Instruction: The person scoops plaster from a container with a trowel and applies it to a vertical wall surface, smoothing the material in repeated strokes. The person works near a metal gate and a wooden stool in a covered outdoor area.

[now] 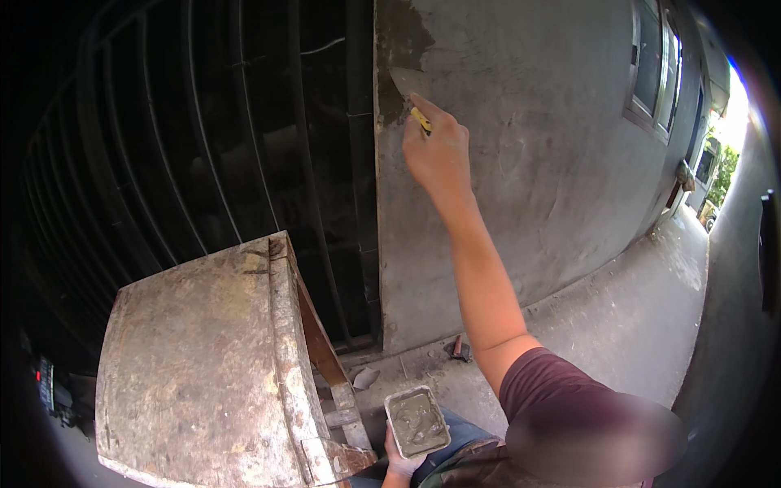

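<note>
My right hand (439, 142) is raised at the end of an outstretched arm, its fingers closed round the yellow handle of a putty knife (411, 82). The knife's blade lies against the grey wall (504, 195), close to the wall's left edge. Around and above the blade, a dark wet patch of mortar (404, 32) covers the wall's corner. Low in front of me, my left hand (402, 460) grips a small rectangular tub (387, 423) from its left side and below. Grey wet mortar (416, 421) fills much of the tub.
A worn, stained wooden table (195, 358) stands at the left. Behind it runs a dark barred grille (195, 122). A small tool with a reddish handle (458, 347) lies on the floor by the wall's foot. A window (651, 69) is at upper right, above a concrete walkway (618, 309).
</note>
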`<state>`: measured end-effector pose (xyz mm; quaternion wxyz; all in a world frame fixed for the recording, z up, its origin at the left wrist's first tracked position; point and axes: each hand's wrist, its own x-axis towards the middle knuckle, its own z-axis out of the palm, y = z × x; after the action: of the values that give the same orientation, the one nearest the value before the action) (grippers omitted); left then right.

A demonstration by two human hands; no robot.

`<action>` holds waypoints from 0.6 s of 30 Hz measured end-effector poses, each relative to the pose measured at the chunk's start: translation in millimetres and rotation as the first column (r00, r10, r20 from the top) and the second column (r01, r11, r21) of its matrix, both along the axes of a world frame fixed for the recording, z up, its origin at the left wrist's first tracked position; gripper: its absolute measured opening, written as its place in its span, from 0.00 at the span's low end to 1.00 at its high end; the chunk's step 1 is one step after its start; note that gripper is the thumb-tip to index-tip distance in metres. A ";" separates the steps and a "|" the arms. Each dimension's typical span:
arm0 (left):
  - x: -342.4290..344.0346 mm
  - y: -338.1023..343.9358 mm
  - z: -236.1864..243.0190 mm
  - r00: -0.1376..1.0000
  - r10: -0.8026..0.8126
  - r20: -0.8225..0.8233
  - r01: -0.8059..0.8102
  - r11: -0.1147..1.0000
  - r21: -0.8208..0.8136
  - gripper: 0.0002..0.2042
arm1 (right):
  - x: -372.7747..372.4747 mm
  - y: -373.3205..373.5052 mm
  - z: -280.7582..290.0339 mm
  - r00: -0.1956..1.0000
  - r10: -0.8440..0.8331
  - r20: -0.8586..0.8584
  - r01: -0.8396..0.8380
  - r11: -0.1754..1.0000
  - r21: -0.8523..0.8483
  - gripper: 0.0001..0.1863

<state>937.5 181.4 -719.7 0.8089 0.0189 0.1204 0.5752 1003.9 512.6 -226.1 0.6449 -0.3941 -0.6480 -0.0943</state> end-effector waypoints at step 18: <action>-8.1 -1.7 17.8 0.997 -0.024 0.076 0.023 1.000 0.010 0.45 | 1.7 14.1 -133.8 0.974 -0.035 0.223 0.093 0.962 -0.256 0.28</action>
<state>929.4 179.7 -702.0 0.8196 0.0019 0.0865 0.5664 1005.6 526.7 -359.9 0.5088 -0.4847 -0.7080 -0.0702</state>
